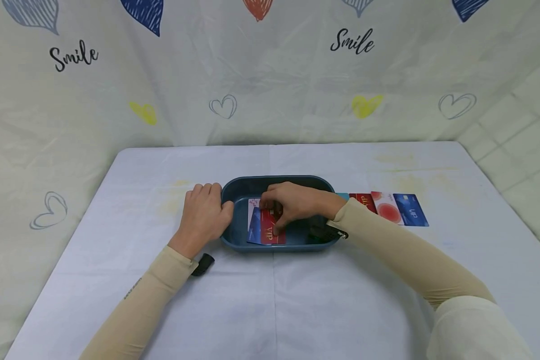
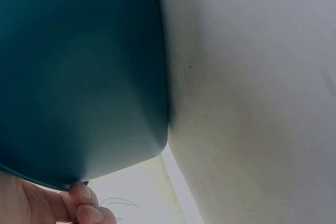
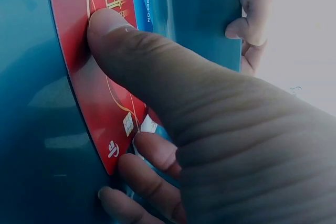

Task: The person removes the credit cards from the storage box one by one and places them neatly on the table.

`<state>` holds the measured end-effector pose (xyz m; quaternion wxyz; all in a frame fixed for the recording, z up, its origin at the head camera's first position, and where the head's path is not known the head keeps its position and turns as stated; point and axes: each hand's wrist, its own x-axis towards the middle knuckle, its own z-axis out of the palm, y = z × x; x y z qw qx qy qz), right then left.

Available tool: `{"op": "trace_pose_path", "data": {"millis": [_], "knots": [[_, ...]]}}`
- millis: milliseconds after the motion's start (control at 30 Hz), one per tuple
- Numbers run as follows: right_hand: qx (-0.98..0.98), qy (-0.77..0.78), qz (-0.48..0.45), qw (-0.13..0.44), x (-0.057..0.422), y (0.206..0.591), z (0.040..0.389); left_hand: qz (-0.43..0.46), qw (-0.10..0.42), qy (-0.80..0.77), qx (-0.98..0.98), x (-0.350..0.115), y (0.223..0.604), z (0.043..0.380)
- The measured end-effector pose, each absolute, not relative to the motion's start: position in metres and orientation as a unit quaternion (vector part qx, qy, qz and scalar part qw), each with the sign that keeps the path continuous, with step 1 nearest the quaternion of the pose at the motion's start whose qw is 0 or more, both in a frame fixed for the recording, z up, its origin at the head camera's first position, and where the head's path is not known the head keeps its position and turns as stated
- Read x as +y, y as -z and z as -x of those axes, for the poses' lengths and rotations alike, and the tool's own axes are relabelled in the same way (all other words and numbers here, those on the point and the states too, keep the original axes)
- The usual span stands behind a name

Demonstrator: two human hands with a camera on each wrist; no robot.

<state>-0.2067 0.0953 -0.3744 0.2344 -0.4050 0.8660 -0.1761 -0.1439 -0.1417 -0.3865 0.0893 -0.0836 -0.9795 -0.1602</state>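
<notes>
A dark teal oblong tub [image 1: 274, 248] stands on the table, and my left hand [image 1: 204, 212] grips its left end. In the left wrist view, fingertips curl at the rim of the tub [image 2: 105, 103]. My right hand [image 1: 293, 202] reaches inside and pinches a red VIP card [image 1: 270, 234]. Seen from the right wrist, the thumb presses the face of the red card [image 3: 100, 82] while other fingers curl at its edge. Beneath it lie a blue card [image 1: 254, 229] and a white card with a pink pattern [image 1: 253, 202].
Right of the tub, overlapping cards form a row: a light-blue one [image 1: 343, 196] partly behind the forearm, a red one [image 1: 363, 200], a white one with red circles [image 1: 388, 209] and a blue VIP card [image 1: 411, 210]. A printed curtain [image 1: 270, 75] hangs behind the table.
</notes>
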Motion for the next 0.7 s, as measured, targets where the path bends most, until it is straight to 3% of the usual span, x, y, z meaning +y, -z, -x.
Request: {"op": "trace_pose_path", "data": {"millis": [267, 700], "knots": [[0.874, 0.155, 0.404, 0.219, 0.0952, 0.3738, 0.2055, 0.082, 0.085, 0.161, -0.980, -0.1419, 0.3868, 0.1434], [0.869, 0.166, 0.388, 0.259, 0.0932, 0.3724, 0.2037, 0.088, 0.095, 0.160, -0.979, -0.1422, 0.3866, 0.1444]]}}
